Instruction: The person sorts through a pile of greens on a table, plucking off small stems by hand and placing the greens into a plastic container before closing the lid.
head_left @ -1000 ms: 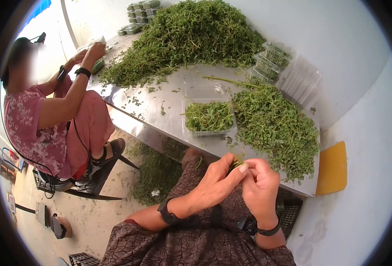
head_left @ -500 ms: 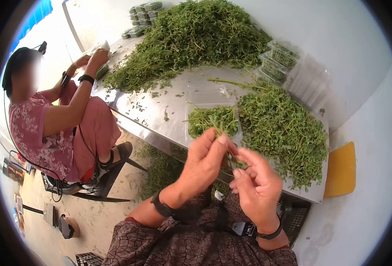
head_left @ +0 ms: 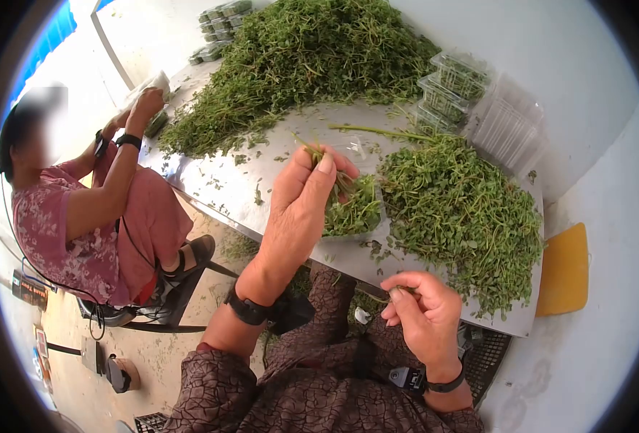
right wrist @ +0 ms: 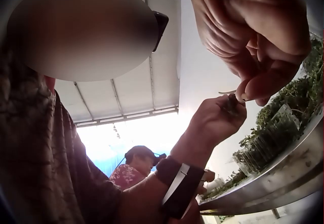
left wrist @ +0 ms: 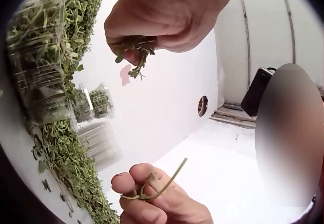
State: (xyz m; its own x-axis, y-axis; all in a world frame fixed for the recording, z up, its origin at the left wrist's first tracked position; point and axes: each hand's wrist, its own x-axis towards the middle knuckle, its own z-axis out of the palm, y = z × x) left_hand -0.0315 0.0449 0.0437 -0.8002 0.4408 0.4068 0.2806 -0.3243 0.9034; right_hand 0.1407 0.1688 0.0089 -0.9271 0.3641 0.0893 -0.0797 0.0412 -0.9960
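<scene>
Two hands are sharing the work in the head view: our left hand (head_left: 301, 195) is pinching a small tuft of leaves (head_left: 314, 153) above the tray (head_left: 355, 213) near the table's (head_left: 211, 180) front edge, while our right hand (head_left: 424, 314) is waiting below that edge, pinching a bare stem (head_left: 377, 292). To do this well, we judge we are needing to lower the tuft right over the tray before letting go, so nothing lands on the table.

From the left wrist, we are seeing the leaves (left wrist: 135, 51) gripped between thumb and fingertips, and the stem (left wrist: 159, 186) lying across the right fingers (left wrist: 147, 183).

From the right wrist, the stem (right wrist: 228, 92) is poking out of the pinch, well apart from the tray (right wrist: 268, 143).
</scene>
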